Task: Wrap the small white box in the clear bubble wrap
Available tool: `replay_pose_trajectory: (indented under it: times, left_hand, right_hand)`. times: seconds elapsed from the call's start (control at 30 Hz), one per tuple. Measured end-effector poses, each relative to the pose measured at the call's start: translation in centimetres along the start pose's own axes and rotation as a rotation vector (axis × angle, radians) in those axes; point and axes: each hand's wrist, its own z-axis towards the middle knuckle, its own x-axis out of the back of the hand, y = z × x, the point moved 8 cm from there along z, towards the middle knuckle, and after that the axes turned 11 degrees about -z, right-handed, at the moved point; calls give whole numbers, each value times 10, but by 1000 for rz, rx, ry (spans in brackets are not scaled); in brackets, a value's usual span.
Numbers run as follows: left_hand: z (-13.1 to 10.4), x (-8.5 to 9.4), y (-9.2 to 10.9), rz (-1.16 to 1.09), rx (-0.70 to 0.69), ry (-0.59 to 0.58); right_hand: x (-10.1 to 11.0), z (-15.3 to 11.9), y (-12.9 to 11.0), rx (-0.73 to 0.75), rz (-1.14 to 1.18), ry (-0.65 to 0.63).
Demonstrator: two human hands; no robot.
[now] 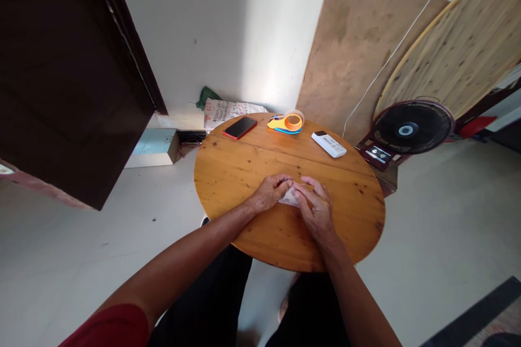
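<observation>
A small whitish, thin piece that looks like paper or plastic film (288,198) lies low over the round wooden table (252,162), between my two hands. My left hand (272,191) has its thumb and fingers pinched on the piece's upper left side. From the right, my right hand (316,205) presses thumb and index finger to the same piece, while its other fingers curve away above the wood. The fingers cover part of the piece, so its full shape is hidden.
Along the table's far side lie a red-edged phone (240,127), an orange and blue tape dispenser (287,122) and a white power bank (329,144). A black fan (413,127) stands beyond the right edge. Behind is a printed sack (230,111); a dark door (65,76) is at left.
</observation>
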Motion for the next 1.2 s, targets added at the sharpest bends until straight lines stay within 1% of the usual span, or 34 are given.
replay_pose_trajectory:
  times: [0.17, 0.3, 0.37, 0.5, 0.7, 0.87, 1.03, 1.13, 1.2]
  left_hand:
    - [3, 3, -4, 77, -24, 19]
    - [2, 6, 5, 305, -114, 52]
    - [1, 9, 10, 386, -134, 75]
    - [-1, 14, 9, 376, -104, 119]
    - [0, 11, 7, 375, -114, 85]
    - [0, 10, 9, 377, -129, 80]
    - [1, 9, 10, 389, -141, 84]
    - [0, 10, 11, 395, -141, 96]
    - [0, 9, 12, 394, -139, 86]
  right_hand:
    - [1, -2, -10, 85, -165, -41]
    - [-1, -2, -19, 118, -251, -68]
    - [-2, -2, -20, 123, -263, -67]
    - [-5, -2, -16, 102, -257, -53]
    - [-4, -2, -14, 84, -248, -40]
    - [1, -3, -16, 95, -227, 19]
    - [-1, -2, -17, 102, -197, 12]
    - [0, -2, -14, 72, -162, 12]
    - [3, -2, -8, 24, -113, 42]
